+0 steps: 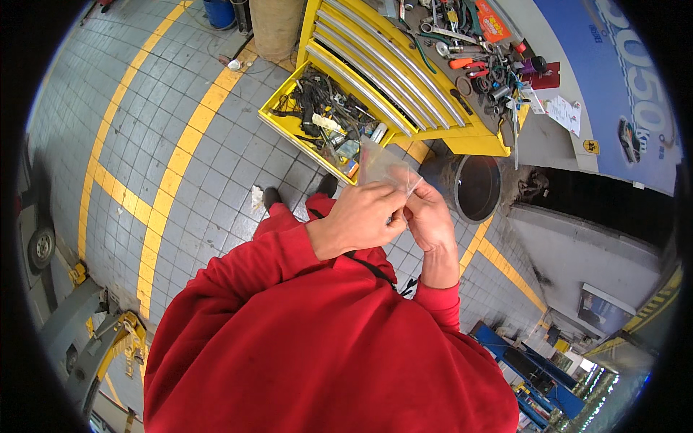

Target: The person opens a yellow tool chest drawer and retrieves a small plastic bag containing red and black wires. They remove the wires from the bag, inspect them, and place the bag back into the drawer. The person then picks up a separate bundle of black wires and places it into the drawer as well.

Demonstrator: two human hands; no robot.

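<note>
In front of my red sweatshirt, both hands come together at a small clear plastic bag (378, 163). My left hand (364, 216) is closed, its fingers curled and pinching the bag's near edge. From the other side, my right hand (431, 218) grips the same edge with thumb and bent fingers. The bag spreads out beyond the fingertips, over the corner of a pulled-out drawer. Whether anything small lies inside the bag or between the fingers I cannot make out. That yellow drawer (302, 149) holds a jumble of dark cables, parts and packets.
A yellow tool cabinet (453, 141) stands ahead, its top crowded with pliers, wrenches and sockets (498, 92). To its right is a dark round bin (478, 189). Grey floor tiles (209, 144) carry yellow lines. A vehicle wheel (42, 247) and lift arm (108, 346) are at left.
</note>
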